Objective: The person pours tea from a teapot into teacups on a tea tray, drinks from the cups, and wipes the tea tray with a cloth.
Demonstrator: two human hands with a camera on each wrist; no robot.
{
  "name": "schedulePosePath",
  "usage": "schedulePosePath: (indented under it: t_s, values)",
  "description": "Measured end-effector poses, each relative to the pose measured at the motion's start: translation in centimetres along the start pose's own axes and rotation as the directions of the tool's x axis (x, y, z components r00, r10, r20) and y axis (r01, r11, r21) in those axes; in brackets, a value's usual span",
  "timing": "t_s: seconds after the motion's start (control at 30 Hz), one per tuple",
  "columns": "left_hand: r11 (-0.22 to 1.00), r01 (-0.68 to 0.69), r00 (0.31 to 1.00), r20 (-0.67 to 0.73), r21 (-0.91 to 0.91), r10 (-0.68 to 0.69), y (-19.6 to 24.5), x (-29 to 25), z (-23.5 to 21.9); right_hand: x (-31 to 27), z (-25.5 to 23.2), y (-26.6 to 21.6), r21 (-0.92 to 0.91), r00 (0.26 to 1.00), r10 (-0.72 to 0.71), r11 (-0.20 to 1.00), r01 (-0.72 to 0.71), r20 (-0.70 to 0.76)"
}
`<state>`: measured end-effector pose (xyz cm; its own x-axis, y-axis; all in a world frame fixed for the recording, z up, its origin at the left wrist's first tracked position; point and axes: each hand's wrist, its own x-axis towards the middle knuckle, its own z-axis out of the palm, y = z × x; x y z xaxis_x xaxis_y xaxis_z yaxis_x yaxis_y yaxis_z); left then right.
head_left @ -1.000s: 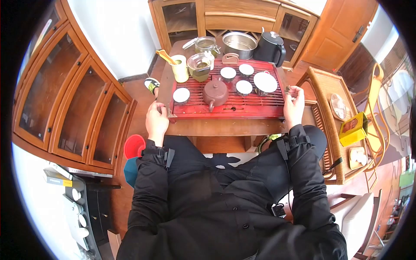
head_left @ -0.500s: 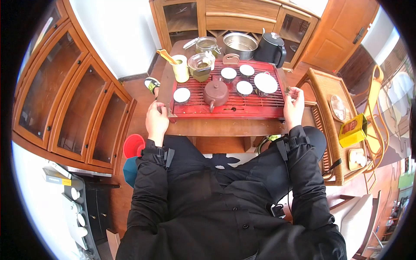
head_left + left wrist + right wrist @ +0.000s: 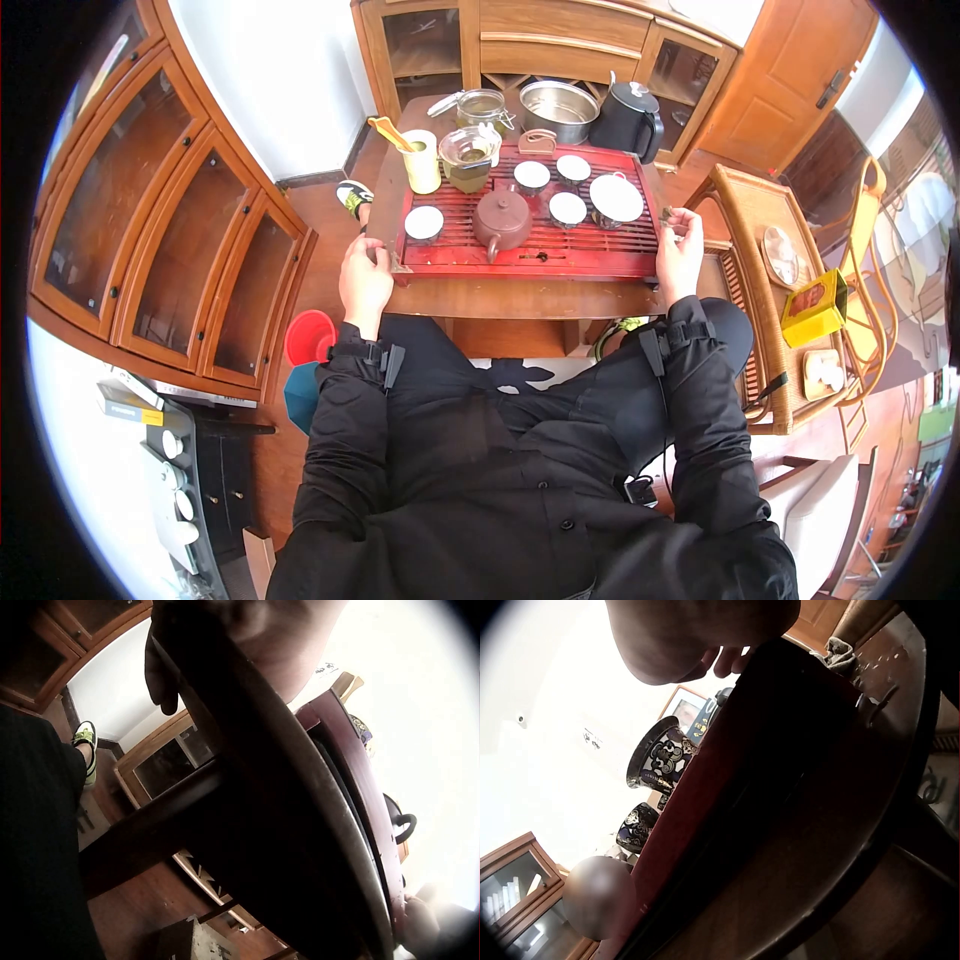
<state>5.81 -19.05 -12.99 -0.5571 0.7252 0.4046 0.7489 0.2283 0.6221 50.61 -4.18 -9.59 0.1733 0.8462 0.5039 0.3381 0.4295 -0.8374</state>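
My left hand [image 3: 365, 280] rests on the left edge of the wooden table [image 3: 470, 297], beside the near left corner of a red slatted tea tray [image 3: 590, 265]. In the left wrist view its fingers [image 3: 166, 697] hang loosely past the table edge. My right hand [image 3: 681, 252] rests at the tray's right side, fingers loosely bent. On the tray stand a brown clay teapot [image 3: 502, 220], several small white-lined cups [image 3: 424, 222] and a wider white-topped vessel [image 3: 616, 197]. From the right wrist view, dark patterned outsides show on the flared vessel [image 3: 667, 754] and a cup [image 3: 637, 825].
Behind stand a glass pitcher with strainer [image 3: 467, 165], a pale tool holder [image 3: 422, 170], a glass jar [image 3: 482, 105], a steel pot [image 3: 558, 110] and a black kettle [image 3: 627, 120]. At right, a wicker stand [image 3: 740, 215] bears a yellow tin [image 3: 813, 308]. A red bin [image 3: 310, 338] is at left.
The head view has tipped slightly, so the table and tray appear a little lower. Both hands stay in place at the tray's sides.
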Motion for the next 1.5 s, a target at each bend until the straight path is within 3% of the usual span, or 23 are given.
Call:
schedulePosePath:
  t_s: [0.57, 0.77, 0.87, 0.97, 1.07, 1.13, 1.23, 1.33, 1.5]
  values:
    - [1.0, -0.016, 1.0, -0.004, 0.003, 0.016, -0.2, 0.2, 0.1, 0.0, 0.0, -0.1, -0.045, 1.0, 0.0, 0.999, 0.001, 0.001]
    - [1.0, 0.007, 1.0, 0.004, -0.007, -0.007, 0.2, 0.0, -0.2, 0.1, 0.0, 0.3, -0.01, 1.0, -0.013, 1.0, 0.013, -0.01]
    - [0.998, 0.046, 0.998, 0.042, -0.044, -0.044, 0.8, 0.0, -0.6, 0.1, -0.1, 0.1, -0.08, 1.0, 0.02, 0.997, -0.02, 0.002]
    - [0.998, 0.047, 0.998, 0.04, -0.047, -0.045, 1.0, -0.1, -0.6, 0.2, 0.0, 0.3, 0.006, 1.0, 0.014, 1.0, -0.014, -0.01]
    - [0.998, 0.054, 0.998, 0.046, -0.045, -0.052, 0.8, 0.0, -0.6, 0.2, -0.1, 0.3, -0.039, 1.0, 0.022, 0.999, -0.023, -0.022]
    - [1.0, -0.001, 1.0, 0.0, -0.003, 0.001, 0.0, 0.1, 0.0, 0.2, -0.1, 0.9, -0.251, 0.977, -0.192, 0.954, 0.164, -0.094]
    - [1.0, -0.006, 1.0, -0.003, 0.003, 0.006, -0.3, 0.1, 0.2, 0.1, -0.3, 0.1, -0.327, 0.981, -0.168, 0.936, 0.128, -0.096]
    - [0.997, 0.058, 0.998, 0.042, -0.058, -0.055, 1.2, -0.1, -0.7, 0.0, -0.3, 0.1, -0.299, 0.984, -0.156, 0.946, 0.122, -0.091]
    - [0.998, 0.049, 0.998, 0.04, -0.049, -0.047, 1.0, -0.1, -0.6, 0.1, -0.4, 1.0, -0.255, 0.99, -0.117, 0.962, 0.094, -0.078]
